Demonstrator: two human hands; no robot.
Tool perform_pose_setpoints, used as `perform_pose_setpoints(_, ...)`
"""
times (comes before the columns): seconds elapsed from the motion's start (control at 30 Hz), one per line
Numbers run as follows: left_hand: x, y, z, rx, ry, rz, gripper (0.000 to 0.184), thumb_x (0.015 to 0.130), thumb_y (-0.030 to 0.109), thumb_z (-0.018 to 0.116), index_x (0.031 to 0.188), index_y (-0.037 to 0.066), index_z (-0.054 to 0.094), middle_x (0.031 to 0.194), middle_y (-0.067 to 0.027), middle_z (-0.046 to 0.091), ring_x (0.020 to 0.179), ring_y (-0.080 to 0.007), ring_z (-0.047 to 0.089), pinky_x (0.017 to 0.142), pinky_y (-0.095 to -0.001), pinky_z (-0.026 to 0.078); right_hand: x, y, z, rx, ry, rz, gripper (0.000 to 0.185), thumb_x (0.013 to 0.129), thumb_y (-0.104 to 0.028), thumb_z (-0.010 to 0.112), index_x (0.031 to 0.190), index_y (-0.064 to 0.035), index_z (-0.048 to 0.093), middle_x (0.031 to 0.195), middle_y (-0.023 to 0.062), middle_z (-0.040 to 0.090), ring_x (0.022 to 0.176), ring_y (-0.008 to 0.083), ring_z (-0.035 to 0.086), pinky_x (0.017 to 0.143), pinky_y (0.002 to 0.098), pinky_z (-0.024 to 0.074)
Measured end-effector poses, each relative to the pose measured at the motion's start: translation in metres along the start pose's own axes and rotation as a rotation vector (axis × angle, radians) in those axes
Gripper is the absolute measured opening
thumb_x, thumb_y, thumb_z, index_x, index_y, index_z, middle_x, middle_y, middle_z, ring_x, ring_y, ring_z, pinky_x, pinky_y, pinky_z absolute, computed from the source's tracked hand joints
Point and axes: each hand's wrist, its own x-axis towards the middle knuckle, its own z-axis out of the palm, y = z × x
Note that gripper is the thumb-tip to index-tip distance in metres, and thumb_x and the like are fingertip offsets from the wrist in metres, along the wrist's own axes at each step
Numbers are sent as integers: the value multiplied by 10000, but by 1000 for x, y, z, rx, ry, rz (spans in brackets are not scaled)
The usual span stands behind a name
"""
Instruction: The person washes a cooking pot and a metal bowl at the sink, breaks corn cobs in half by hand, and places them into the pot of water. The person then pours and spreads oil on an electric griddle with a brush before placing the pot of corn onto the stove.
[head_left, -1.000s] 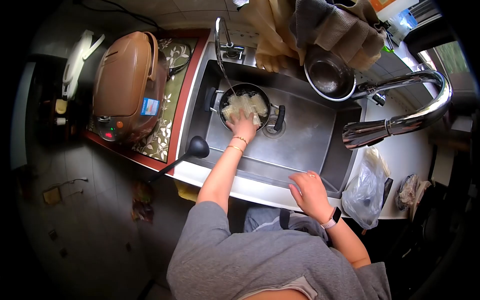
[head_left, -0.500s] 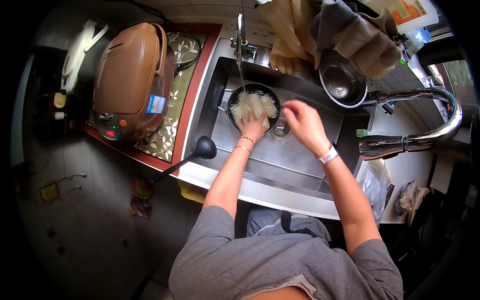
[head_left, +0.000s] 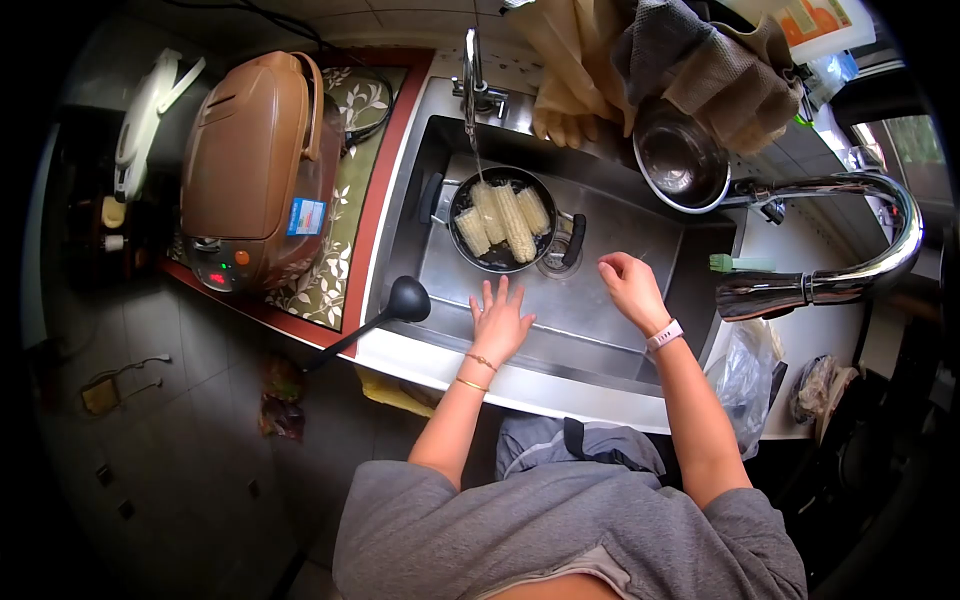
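A black two-handled pot [head_left: 492, 263] stands in the sink, with several pale corn cobs [head_left: 516, 226] lying in it. A thin stream of water from the narrow tap [head_left: 472, 85] falls into the pot's far side. Just on the near side of the pot is my left hand [head_left: 500, 318], fingers spread, apart from the pot and holding nothing. Over the right half of the sink hovers my right hand [head_left: 634, 289], its fingers curled together with nothing visible in them. The pot's right handle [head_left: 575, 240] lies between that hand and the cobs.
Left of the steel sink [head_left: 620, 325], a brown rice cooker [head_left: 245, 160] sits on a patterned mat. A black ladle [head_left: 405, 300] overhangs the counter edge. A metal bowl [head_left: 683, 158], hanging rubber gloves [head_left: 570, 80] and a large curved faucet [head_left: 850, 190] are right and behind.
My left hand has pulled back from the corn in the pot toward me, uncovering the cobs. The right hand has moved slightly toward me and right, uncovering the pot's right handle.
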Motion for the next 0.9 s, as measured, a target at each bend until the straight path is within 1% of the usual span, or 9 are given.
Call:
perform_pose_setpoints(0.3, 19, 7, -5, 16, 52, 38, 585, 859, 358, 616, 1340, 66, 458, 1475, -171, 320, 1378, -396, 237, 1081, -611, 197, 20, -2, 1, -10, -30, -138, 316, 859, -252, 565, 981, 25, 660, 890, 206, 674, 842, 349, 648, 769, 390, 500)
perform_pose_setpoints(0.37, 41, 11, -7, 48, 139, 82, 600, 859, 349, 619, 1339, 32, 450, 1455, -162, 353, 1370, -375, 260, 1075, -614, 203, 59, -16, 15, 121, -30, -165, 307, 864, -248, 573, 959, 28, 668, 813, 169, 686, 775, 292, 656, 726, 362, 504)
perform_pose_setpoints(0.43, 72, 13, -3, 113, 137, 75, 639, 882, 404, 571, 1374, 32, 404, 1473, -149, 341, 1376, -344, 269, 1094, -576, 196, 99, -43, 35, 589, -116, -56, 313, 875, -248, 584, 1011, 24, 659, 823, 113, 681, 748, 215, 639, 689, 330, 511)
perform_pose_setpoints(0.5, 97, 15, 0, 169, 111, 31, 636, 893, 441, 535, 1368, 36, 412, 1469, -149, 350, 1380, -334, 269, 1101, -561, 190, 122, -82, 45, 834, -154, 56, 371, 882, -242, 598, 1155, 9, 595, 1016, 95, 637, 864, 167, 606, 715, 323, 521)
perform_pose_setpoints(0.57, 101, 19, -15, 180, 53, -7, 618, 896, 452, 518, 1361, 53, 434, 1472, -150, 346, 1382, -313, 272, 1108, -539, 191, 149, -105, 57, 955, -170, 123, 486, 877, -245, 611, 1280, -4, 486, 1226, 123, 539, 1043, 206, 552, 760, 357, 526)
perform_pose_setpoints(0.6, 99, 18, -23, 131, 86, -34, 602, 892, 439, 526, 1355, 62, 447, 1465, -154, 357, 1382, -305, 278, 1107, -531, 200, 164, -110, 59, 996, -263, 142, 597, 905, -285, 591, 1375, 5, 367, 1362, 138, 429, 1165, 234, 471, 882, 411, 491)
perform_pose_setpoints(0.7, 85, 0, -59, 92, 259, -141, 524, 869, 365, 569, 1300, 70, 517, 1423, -176, 417, 1338, -312, 357, 1079, -514, 271, 203, -134, 62, 1324, -331, 254, 390, 897, -255, 542, 1204, -20, 493, 1162, 163, 537, 1068, 251, 512, 899, 448, 462)
perform_pose_setpoints(0.8, 86, -53, -72, -123, 500, -261, 592, 867, 317, 566, 1282, -93, 462, 1308, -306, 472, 1260, -401, 430, 1057, -396, 344, 232, -160, 56, 1406, -308, 348, 229, 882, -190, 497, 1070, -66, 450, 1035, 194, 546, 878, 286, 548, 830, 451, 481)
perform_pose_setpoints(0.9, 108, -85, -71, -645, 492, -510, 669, 864, 310, 614, 1275, -172, 395, 1352, -312, 431, 1259, -375, 443, 1046, -413, 346, 231, -184, 26, 1672, -260, 482, 378, 901, -142, 459, 1251, -77, 330, 1095, 264, 533, 978, 341, 530, 880, 465, 462)
